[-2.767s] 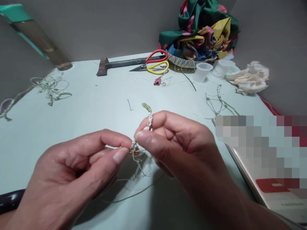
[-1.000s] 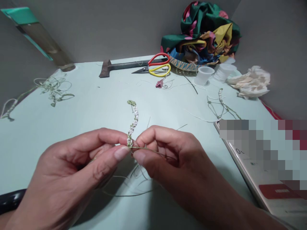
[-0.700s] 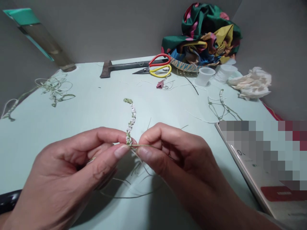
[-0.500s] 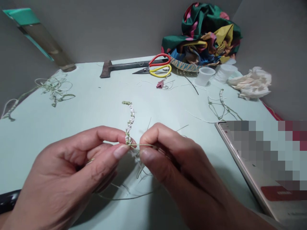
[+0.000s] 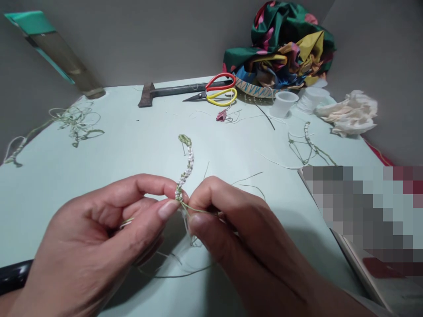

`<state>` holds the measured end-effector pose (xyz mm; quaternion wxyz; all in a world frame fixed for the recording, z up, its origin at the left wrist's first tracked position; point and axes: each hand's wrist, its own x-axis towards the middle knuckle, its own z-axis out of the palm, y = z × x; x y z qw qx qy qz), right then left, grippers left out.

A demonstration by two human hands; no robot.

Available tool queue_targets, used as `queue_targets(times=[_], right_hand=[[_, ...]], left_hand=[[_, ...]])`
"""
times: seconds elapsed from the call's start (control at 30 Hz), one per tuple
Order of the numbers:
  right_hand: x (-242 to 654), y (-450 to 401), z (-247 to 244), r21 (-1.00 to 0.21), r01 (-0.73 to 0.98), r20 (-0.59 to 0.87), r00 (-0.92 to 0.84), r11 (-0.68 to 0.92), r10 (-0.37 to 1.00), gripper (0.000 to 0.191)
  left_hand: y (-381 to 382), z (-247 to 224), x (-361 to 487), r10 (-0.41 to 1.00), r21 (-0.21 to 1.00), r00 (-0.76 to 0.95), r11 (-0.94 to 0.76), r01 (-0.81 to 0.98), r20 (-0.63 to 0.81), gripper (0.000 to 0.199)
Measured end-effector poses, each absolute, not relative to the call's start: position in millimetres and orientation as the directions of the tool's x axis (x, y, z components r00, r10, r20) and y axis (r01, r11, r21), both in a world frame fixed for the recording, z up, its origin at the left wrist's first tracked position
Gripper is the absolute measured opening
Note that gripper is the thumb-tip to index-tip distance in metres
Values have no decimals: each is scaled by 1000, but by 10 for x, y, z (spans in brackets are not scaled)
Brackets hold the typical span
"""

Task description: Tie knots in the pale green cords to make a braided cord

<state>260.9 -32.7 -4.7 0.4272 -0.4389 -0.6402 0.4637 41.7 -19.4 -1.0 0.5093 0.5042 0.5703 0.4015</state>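
Note:
Between the thumb and index finger of my left hand (image 5: 112,224) is the lower end of a knotted green-and-white cord bracelet (image 5: 187,169). Its braided part curves upward and ends in a green loop at the top. My right hand (image 5: 231,220) pinches a thin green cord (image 5: 197,208) that runs from the bottom of the braid. More loose strands hang below the fingers, partly hidden by my right hand. A bit of pale cord shows within the curled fingers of my left hand.
Scissors (image 5: 220,90) with red and yellow handles lie by a small axe (image 5: 148,94) at the back. Tangled cord (image 5: 77,121) is at left. Plastic cups (image 5: 283,104), crumpled tissue (image 5: 352,112), a cloth-filled basket (image 5: 254,89) and a phone (image 5: 360,273) are at right.
The bracelet's upper end has swung right and up, with its green loop turned more into view. My right hand has dipped slightly, slanting the green cord downward.

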Motion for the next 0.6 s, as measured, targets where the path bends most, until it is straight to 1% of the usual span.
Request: queue_targets(times=[0.03, 0.07, 0.13, 0.2, 0.23, 0.3, 0.33, 0.37, 0.5, 0.53, 0.6], right_hand=[[2582, -340, -70, -948, 200, 194, -256, 249, 947, 23], [2561, -351, -81, -934, 222, 222, -255, 280, 941, 24], [2544, -361, -62, -912, 283, 225, -260, 297, 939, 25], [2568, -355, -6, -901, 309, 220, -281, 305, 934, 23], [2590, -349, 27, -910, 270, 220, -330, 315, 918, 20], [2634, -335, 83, -925, 213, 224, -366, 315, 903, 22], [2649, -330, 102, -937, 185, 212, -370, 296, 904, 23], [2656, -327, 112, -952, 183, 168, -358, 246, 918, 23], [2624, -300, 77, -991, 136, -54, -303, -13, 951, 14], [2605, -283, 58, -993, 107, -83, -301, -53, 950, 15], [2557, -242, 24, -993, -9, -106, -294, -114, 950, 14]], left_hand=[[-175, -8, 424, 988, 972, 21, 149, 180, -155, 31], [-149, -1, 433, 990, 972, 24, 134, 193, -141, 31], [-83, 21, 456, 992, 971, 48, 108, 214, -121, 33], [-23, 43, 477, 991, 971, 72, 92, 223, -110, 34], [-5, 49, 481, 991, 971, 80, 86, 225, -106, 35], [-3, 48, 474, 991, 970, 88, 81, 229, -103, 35], [-18, 41, 462, 991, 970, 90, 80, 230, -103, 34], [-41, 29, 445, 991, 970, 89, 81, 231, -104, 34], [-134, -25, 376, 988, 966, 76, 116, 231, -137, 29], [-145, -34, 364, 986, 964, 77, 126, 235, -148, 28], [-151, -38, 352, 984, 960, 95, 124, 249, -151, 28]])
